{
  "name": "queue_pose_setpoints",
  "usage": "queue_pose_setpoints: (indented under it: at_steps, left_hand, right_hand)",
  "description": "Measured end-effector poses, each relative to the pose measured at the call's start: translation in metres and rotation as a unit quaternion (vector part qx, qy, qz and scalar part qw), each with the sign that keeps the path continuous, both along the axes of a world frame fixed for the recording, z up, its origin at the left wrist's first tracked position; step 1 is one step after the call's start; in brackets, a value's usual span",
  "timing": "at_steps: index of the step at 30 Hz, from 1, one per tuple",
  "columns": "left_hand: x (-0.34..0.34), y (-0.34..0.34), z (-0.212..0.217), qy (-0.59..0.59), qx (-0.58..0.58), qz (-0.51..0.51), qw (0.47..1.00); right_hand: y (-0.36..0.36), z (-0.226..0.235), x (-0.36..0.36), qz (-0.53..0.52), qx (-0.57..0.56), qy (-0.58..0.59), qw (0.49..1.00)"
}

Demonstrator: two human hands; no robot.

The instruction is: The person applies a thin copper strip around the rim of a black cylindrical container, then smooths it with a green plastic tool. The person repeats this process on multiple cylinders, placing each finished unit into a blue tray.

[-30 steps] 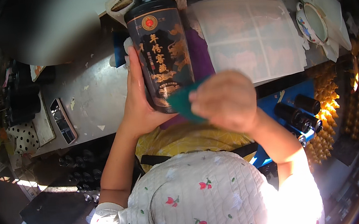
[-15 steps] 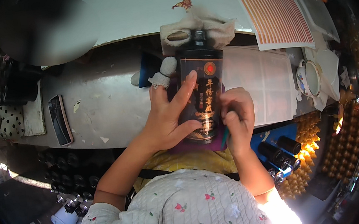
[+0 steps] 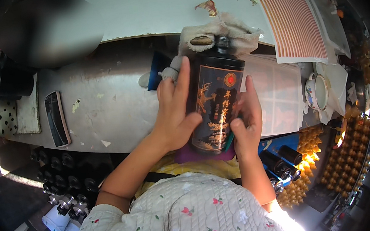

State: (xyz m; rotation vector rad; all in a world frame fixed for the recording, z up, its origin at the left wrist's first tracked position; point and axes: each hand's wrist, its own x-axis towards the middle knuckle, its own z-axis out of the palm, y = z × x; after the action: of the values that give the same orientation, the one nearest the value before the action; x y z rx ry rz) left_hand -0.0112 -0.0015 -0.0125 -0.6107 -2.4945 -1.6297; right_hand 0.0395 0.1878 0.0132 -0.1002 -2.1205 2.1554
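Observation:
A black bottle (image 3: 218,107) with a dark label of gold lettering and a red round emblem lies on a purple cloth, its neck pointing away from me. My left hand (image 3: 175,112) is closed against the bottle's left side, thumb on the label's edge; grey-white finger covers (image 3: 171,69) wrap some of its fingertips. Along the right side of the bottle is my right hand (image 3: 246,124), its index finger stretched upward and slightly blurred. A thin green flat piece (image 3: 229,141) shows beside its thumb, tucked in that hand; the rest of the piece is hidden.
A crumpled beige cloth (image 3: 242,33) lies behind the bottle's neck. Left on the metal table (image 3: 106,106) are a phone (image 3: 56,118) and a dark blue piece (image 3: 155,66). Right are translucent sheets (image 3: 278,91), an orange-striped sheet (image 3: 293,21) and a patterned enamel cup (image 3: 317,91). Black bottles (image 3: 275,162) stand below.
The bottle has tilted, its neck leaning further right. My left thumb and index finger have drawn back to its left edge, showing more label. My right index finger has straightened.

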Motion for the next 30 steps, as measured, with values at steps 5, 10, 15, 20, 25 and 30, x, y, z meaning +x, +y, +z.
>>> queue_pose_setpoints:
  at_steps: [5,10,15,20,25,30]
  left_hand:
    - [0.011,-0.023,0.0,-0.012,-0.092,-0.059,0.994]
    - [0.043,-0.026,0.007,0.019,-0.077,-0.09,0.993]
    - [0.05,-0.016,0.001,0.043,-0.082,-0.026,0.995]
    - [0.051,-0.015,-0.008,0.045,-0.082,-0.031,0.995]
    - [0.057,-0.004,-0.006,0.036,-0.011,0.003,0.999]
    - [0.061,0.006,-0.019,0.014,0.041,0.032,0.999]
  right_hand:
    - [0.009,0.023,-0.01,-0.123,-0.148,-0.065,0.979]
    - [0.01,0.071,0.002,0.189,0.266,0.134,0.936]
    - [0.006,0.083,-0.088,-0.028,0.392,0.344,0.853]
    - [-0.006,0.086,0.006,0.321,0.412,0.418,0.743]
    - [-0.009,0.118,-0.078,0.073,0.443,0.331,0.83]
    - [-0.016,0.102,-0.026,0.331,0.557,0.266,0.714]
